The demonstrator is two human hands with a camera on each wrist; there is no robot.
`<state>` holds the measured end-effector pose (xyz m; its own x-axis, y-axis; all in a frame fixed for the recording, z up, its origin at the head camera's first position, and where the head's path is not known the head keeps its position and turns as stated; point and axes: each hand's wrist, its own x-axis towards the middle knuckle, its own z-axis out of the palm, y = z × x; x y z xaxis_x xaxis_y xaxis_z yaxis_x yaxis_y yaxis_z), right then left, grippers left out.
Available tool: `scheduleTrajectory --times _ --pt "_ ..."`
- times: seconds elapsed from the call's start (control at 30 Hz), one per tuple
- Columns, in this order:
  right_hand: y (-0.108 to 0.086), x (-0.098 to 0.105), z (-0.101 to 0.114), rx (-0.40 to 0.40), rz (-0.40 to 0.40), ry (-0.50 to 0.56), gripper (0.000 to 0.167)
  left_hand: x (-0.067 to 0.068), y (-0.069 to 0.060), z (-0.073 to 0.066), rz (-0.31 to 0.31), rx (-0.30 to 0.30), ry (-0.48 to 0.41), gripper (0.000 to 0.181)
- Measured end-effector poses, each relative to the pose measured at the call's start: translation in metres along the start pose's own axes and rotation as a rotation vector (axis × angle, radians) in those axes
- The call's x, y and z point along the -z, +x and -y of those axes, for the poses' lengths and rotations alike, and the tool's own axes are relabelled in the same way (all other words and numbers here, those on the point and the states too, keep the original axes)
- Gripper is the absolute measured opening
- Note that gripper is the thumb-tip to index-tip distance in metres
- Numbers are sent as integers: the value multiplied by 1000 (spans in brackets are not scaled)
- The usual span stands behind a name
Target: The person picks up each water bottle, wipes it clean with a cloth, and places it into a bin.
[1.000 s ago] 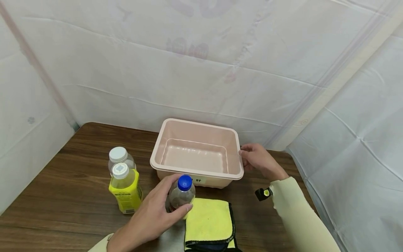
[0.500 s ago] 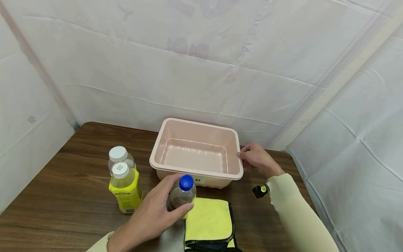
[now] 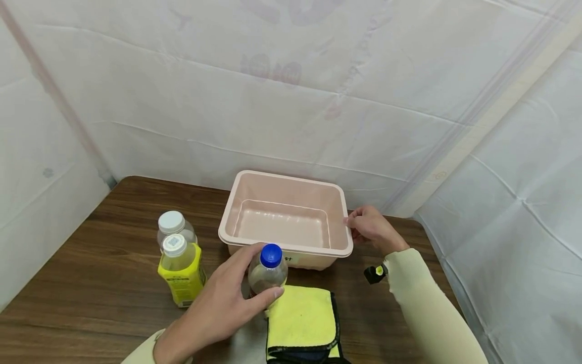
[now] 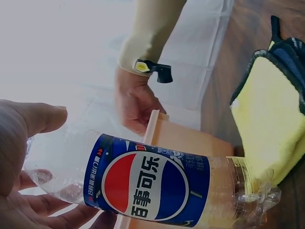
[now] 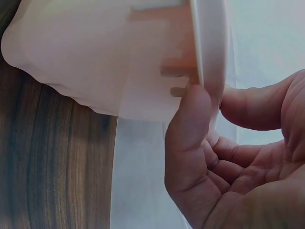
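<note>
My left hand [image 3: 223,301] grips a clear plastic Pepsi bottle [image 3: 267,278] with a blue cap, in front of the pink plastic tub [image 3: 291,249]. In the left wrist view the bottle's blue label [image 4: 147,183] faces the camera, and the thumb and fingers lie around its upper part. At the tub's right side, my right hand [image 3: 375,230] pinches the rim. The right wrist view shows the thumb and forefinger [image 5: 188,133] on either side of that rim [image 5: 209,52]. Nothing is seen inside the tub.
Left of the left hand stand a yellow-labelled bottle [image 3: 182,280] and a clear white-capped bottle [image 3: 175,227] behind it. A folded yellow cloth [image 3: 302,318] with black edging lies in front of the tub on the wooden table [image 3: 109,268]. White sheeting [image 3: 291,111] closes off the back and sides.
My left hand has lifted the Pepsi bottle slightly and carried it a little to the right, towards the tub. The right hand keeps its hold on the rim, and the tub has hardly moved.
</note>
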<state>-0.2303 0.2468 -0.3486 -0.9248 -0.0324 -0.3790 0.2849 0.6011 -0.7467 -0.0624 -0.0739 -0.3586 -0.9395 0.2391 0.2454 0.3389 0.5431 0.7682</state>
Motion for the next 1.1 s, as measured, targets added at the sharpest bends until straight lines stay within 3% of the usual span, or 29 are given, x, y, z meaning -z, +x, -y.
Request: scheduleTrajectory --times 0.43,0.8,1.1 --pt "3 -5 1 24 -1 9 25 9 8 -4 -63 -140 69 61" --pt "4 -6 2 27 -10 -12 25 15 7 -5 -42 -147 87 63" --pt "7 -7 -1 29 -7 -4 25 19 12 -8 -46 -192 94 63"
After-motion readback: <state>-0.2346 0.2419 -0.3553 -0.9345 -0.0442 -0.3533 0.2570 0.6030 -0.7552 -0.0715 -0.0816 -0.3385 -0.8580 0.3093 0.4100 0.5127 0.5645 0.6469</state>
